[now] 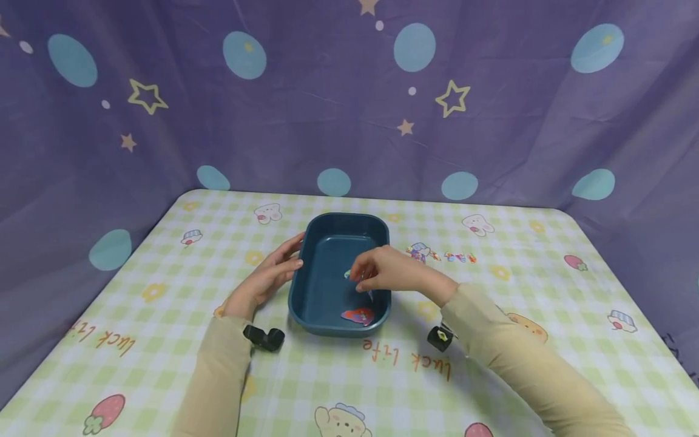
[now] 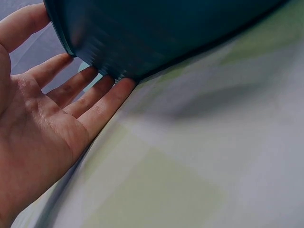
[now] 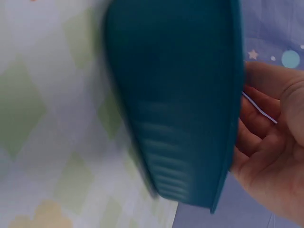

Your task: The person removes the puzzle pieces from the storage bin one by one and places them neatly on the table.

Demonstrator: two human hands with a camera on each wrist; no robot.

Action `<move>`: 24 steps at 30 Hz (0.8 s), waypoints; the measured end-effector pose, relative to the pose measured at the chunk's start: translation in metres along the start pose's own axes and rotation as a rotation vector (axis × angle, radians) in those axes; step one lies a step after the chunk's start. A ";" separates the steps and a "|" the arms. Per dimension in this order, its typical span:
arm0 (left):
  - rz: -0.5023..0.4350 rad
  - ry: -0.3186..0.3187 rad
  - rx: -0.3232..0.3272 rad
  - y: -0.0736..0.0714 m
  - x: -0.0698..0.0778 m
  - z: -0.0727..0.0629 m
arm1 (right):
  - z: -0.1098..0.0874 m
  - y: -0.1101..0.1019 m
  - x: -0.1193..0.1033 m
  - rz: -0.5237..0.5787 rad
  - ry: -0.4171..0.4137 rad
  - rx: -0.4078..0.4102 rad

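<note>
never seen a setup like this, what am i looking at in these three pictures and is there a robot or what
No robot here: these are a person's two bare hands. The widest picture comes from a camera worn on the head, looking forward and down. The other two come from a camera on each wrist, showing that hand close up.

A dark teal container stands on a checked tablecloth, with a purple patterned cloth behind. The left hand rests its fingers against the container's side. The right hand is over the container and seems to pinch a thin piece, seen edge-on in its wrist picture. A reddish cut-out lies inside, and small colourful pieces lie to the right; their designs are too small to read.
</note>
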State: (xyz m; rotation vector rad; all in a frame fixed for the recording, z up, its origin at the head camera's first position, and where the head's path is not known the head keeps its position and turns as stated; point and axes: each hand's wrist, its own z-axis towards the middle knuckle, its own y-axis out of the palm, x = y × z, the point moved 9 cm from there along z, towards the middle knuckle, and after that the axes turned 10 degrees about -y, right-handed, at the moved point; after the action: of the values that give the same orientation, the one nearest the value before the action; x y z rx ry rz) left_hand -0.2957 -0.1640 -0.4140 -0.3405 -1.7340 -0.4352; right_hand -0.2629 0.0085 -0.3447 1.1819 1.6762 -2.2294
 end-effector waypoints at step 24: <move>0.007 -0.021 0.018 -0.001 -0.002 0.002 | 0.014 0.038 -0.002 -0.247 0.027 -0.271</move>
State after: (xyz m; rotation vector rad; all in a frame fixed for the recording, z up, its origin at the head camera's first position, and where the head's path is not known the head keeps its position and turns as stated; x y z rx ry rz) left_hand -0.2970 -0.1638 -0.4159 -0.3394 -1.7556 -0.4124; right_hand -0.2494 -0.0191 -0.3710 0.9906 2.1557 -2.0286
